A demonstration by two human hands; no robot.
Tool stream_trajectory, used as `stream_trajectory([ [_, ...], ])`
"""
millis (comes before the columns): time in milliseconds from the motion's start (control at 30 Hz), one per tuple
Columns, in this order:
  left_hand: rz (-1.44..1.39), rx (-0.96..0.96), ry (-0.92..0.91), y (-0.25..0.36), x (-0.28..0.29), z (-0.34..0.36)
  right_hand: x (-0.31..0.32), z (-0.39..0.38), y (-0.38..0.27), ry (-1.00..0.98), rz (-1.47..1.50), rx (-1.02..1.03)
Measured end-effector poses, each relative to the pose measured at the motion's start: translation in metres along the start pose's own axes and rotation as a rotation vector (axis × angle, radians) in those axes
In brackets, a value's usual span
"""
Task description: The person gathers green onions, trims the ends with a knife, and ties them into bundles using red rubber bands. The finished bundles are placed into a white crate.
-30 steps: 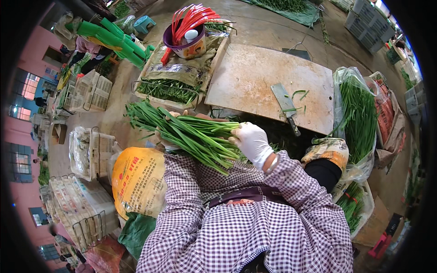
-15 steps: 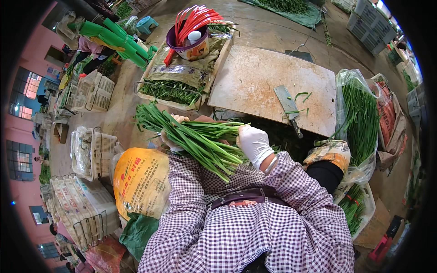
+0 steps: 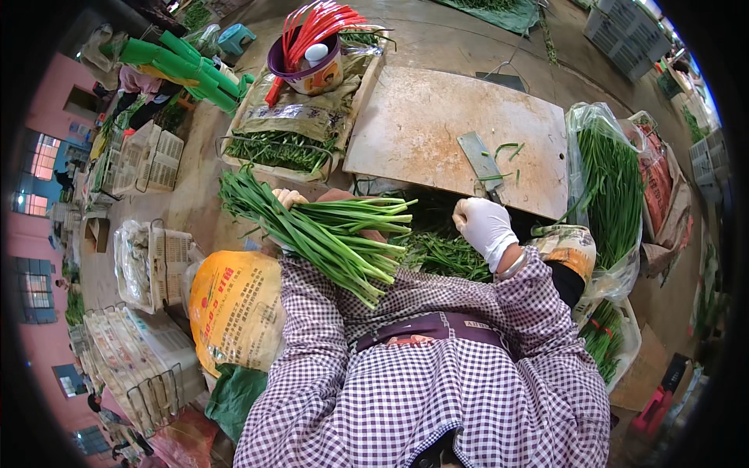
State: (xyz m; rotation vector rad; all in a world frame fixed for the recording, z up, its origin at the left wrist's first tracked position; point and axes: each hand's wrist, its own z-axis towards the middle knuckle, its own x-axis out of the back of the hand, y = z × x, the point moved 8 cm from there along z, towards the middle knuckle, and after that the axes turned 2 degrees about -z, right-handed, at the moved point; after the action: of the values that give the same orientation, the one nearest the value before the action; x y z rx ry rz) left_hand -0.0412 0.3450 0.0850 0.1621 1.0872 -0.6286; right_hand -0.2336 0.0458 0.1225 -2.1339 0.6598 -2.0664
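My left hand [image 3: 289, 198] is closed round a thick bunch of garlic chives [image 3: 331, 234], its pale stem ends fanned out to the right. Leaves hide most of that hand. To the right of the bunch, my right hand [image 3: 482, 229], in a white glove, is curled shut; whatever its fingers may hold is hidden. Just beyond it lies a cleaver [image 3: 480, 158] on a worn board [image 3: 421, 117], its handle toward me. A few cut green bits [image 3: 509, 148] rest beside the blade. Loose green trimmings [image 3: 445, 257] are heaped below the board.
A crate of greens [image 3: 281, 152] at the far left bears a purple bucket [image 3: 318, 78] of red strips. On the right stands a clear bag of long chives [image 3: 605, 179]. A yellow sack [image 3: 238, 308] sits by my left arm, with stacked crates [image 3: 144, 366] farther left.
My right hand has left the stem ends of the chives and moved right, toward the cleaver's handle. The left hand still holds the bunch. The view has shifted slightly.
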Motion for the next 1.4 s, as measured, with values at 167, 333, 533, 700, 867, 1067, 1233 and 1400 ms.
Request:
stream_trajectory([
  [167, -0.069, 0.09, 0.036, -0.009, -0.007, 0.009, 0.055, -0.002, -0.04, 0.316, 0.209, 0.274],
  [333, -0.141, 0.173, -0.193, -0.034, -0.027, 0.017, 0.035, 0.014, -0.082, -0.096, 0.375, 0.506],
  [533, -0.124, 0.329, -0.235, -0.093, -0.055, 0.037, -0.009, 0.009, -0.128, -0.808, 0.907, 0.402],
  [700, 0.555, 0.41, 0.299, -0.122, -0.022, 0.055, -0.032, -0.005, -0.11, -0.823, 1.556, 0.105],
  [867, 0.849, 0.55, 0.815, -0.153, 0.051, 0.067, -0.075, 0.018, -0.078, -0.674, 1.731, 0.072],
  [1067, 0.891, 0.582, 0.924, -0.204, 0.11, 0.091, -0.079, 0.037, -0.018, -0.634, 1.898, -0.175],
  [1233, 1.122, 0.65, 1.091, -0.204, 0.16, 0.047, -0.136, 0.053, 0.043, -0.626, 2.044, -0.473],
  [1400, 0.866, 0.699, 1.129, -0.195, 0.183, -0.082, -0.194, 0.059, 0.076, -0.528, 1.766, -0.533],
])
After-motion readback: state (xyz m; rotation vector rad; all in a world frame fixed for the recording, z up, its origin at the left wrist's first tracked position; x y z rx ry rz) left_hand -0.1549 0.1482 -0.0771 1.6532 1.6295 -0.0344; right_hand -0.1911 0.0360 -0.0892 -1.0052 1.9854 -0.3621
